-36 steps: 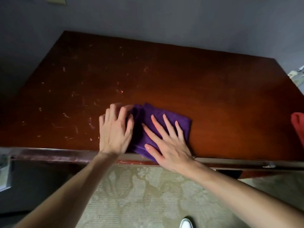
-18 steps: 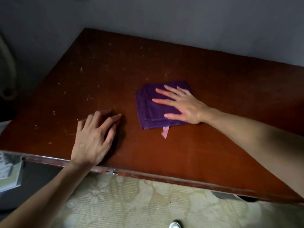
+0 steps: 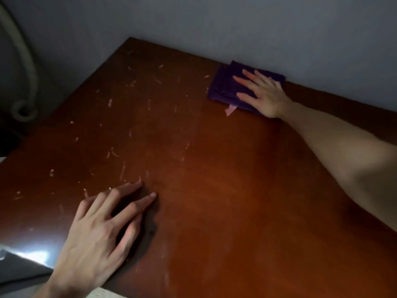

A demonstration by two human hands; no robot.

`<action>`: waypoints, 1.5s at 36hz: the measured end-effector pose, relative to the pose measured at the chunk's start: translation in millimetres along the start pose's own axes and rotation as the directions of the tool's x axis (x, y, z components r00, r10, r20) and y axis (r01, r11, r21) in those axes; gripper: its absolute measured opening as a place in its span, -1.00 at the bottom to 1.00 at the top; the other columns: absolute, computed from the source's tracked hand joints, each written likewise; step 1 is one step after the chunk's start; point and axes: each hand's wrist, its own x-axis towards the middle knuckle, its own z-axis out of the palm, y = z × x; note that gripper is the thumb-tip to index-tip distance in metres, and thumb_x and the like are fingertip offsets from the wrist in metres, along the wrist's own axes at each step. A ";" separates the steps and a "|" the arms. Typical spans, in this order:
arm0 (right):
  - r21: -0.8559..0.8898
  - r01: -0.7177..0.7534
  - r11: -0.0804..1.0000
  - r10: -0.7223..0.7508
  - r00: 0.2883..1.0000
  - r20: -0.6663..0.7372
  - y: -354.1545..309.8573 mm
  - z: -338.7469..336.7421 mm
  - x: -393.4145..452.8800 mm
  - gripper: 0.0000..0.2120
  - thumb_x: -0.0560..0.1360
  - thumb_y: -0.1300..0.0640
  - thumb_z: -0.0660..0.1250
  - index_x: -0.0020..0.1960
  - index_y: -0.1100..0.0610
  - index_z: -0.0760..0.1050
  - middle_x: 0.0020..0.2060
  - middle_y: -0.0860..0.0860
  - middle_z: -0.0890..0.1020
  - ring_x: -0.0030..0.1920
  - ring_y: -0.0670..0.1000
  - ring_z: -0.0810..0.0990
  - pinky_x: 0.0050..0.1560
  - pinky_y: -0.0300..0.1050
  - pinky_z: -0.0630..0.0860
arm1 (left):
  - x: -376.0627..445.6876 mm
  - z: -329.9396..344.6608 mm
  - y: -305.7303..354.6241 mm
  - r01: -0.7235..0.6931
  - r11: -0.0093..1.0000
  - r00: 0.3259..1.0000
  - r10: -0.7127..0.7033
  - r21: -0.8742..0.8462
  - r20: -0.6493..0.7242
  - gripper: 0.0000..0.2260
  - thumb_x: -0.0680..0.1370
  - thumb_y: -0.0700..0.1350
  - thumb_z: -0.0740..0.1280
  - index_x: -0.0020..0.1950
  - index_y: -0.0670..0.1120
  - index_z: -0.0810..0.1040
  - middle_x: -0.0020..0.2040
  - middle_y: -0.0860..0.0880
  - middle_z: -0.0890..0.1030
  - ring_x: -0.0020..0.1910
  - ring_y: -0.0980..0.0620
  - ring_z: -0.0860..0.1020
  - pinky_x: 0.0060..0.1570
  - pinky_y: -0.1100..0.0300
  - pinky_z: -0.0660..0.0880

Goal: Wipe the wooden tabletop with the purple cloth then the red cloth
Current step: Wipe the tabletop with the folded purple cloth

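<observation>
The folded purple cloth (image 3: 223,87) lies at the far edge of the dark wooden tabletop (image 3: 204,190), close to the wall. My right hand (image 3: 263,92) presses flat on it with straight, spread fingers, arm stretched across the table. A small pink tag sticks out from the cloth's near edge. My left hand (image 3: 103,231) rests on the bare wood near the front left edge, fingers spread and slightly bent, holding nothing. The red cloth is out of view.
Pale scratches and specks (image 3: 133,134) cover the left half of the tabletop. A grey wall (image 3: 257,29) runs right behind the table. A pale hose (image 3: 23,67) hangs at the far left. A bright reflection (image 3: 32,252) shows at the front left edge.
My right hand has pushed the purple cloth from the table's near edge across to the far edge by the wall. My left hand left the cloth and now rests on bare wood.
</observation>
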 end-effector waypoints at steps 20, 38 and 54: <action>0.093 -0.508 0.856 0.515 0.854 -0.076 -131.5 25.0 -75.0 -0.37 0.64 -0.36 -0.09 0.65 -0.23 -0.09 0.68 -0.02 -0.09 0.66 0.18 -0.20 0.59 0.29 -0.22 | -18.0 -5.0 -4.8 -0.077 0.995 0.996 0.073 -0.069 -0.057 -0.60 0.63 0.10 0.06 0.43 0.07 0.43 0.23 0.06 0.48 0.15 0.00 0.46 0.15 0.02 0.29; -0.002 -0.170 0.986 0.168 0.980 -0.105 -361.2 88.3 -289.3 -0.37 0.61 -0.36 -0.06 0.65 -0.25 -0.03 0.68 -0.05 0.00 0.66 0.18 -0.08 0.57 0.34 -0.02 | -16.4 -41.6 -62.3 -0.058 0.992 0.987 0.039 -0.116 -0.158 -0.65 0.64 0.10 0.06 0.29 -0.03 0.44 0.15 -0.12 0.47 0.12 -0.13 0.43 0.09 -0.10 0.31; -0.037 0.361 0.932 -0.357 0.931 0.080 -256.1 48.6 -178.2 -0.36 0.61 -0.36 0.11 0.63 -0.29 0.02 0.67 -0.16 -0.08 0.66 -0.02 -0.19 0.61 0.16 -0.16 | 9.2 -57.6 -147.0 -0.152 0.982 0.987 0.146 0.111 0.060 -0.57 0.65 0.14 0.03 0.48 0.12 0.38 0.40 0.02 0.40 0.28 -0.07 0.40 0.25 -0.10 0.26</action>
